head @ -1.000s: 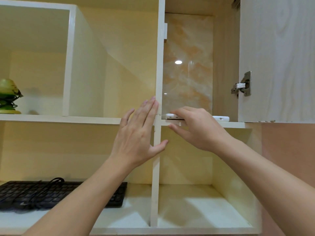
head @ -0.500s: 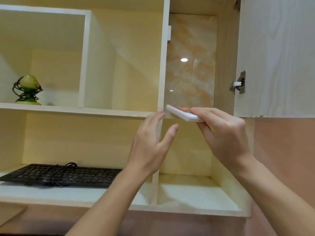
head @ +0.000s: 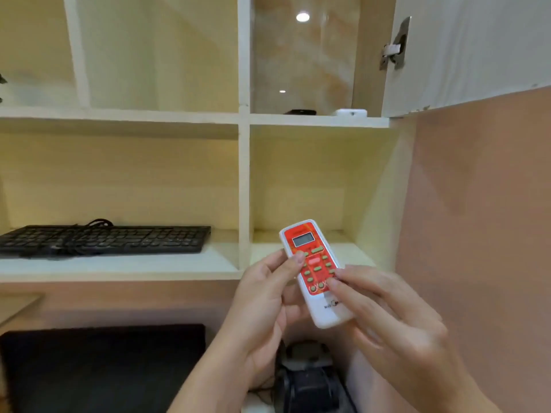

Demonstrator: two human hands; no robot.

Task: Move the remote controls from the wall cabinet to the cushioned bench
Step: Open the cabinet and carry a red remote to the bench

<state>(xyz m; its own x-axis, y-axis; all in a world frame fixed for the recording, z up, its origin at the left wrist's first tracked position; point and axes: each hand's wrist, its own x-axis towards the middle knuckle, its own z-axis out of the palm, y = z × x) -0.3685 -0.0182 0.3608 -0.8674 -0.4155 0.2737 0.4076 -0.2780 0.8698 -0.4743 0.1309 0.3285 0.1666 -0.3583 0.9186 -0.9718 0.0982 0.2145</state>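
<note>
A white remote control with a red keypad face (head: 313, 263) is held below the wall cabinet, in front of the lower right compartment. My left hand (head: 265, 305) grips its left edge with the thumb on the buttons. My right hand (head: 390, 320) holds its lower right side with the fingers over the keys. Two more remotes lie on the upper right cabinet shelf (head: 319, 121): a black remote (head: 300, 112) and a white remote (head: 351, 112). The cushioned bench is not in view.
The cabinet door (head: 465, 52) stands open at the upper right with its hinge (head: 395, 46) showing. A black keyboard (head: 104, 238) with its cable lies on the lower left shelf. A dark monitor (head: 101, 368) and a dark object (head: 307, 380) sit below.
My right hand has pulled the red-faced remote off the upper shelf and brought it down. My left hand left the cabinet divider and took hold of the remote too. The view tilted downward.
</note>
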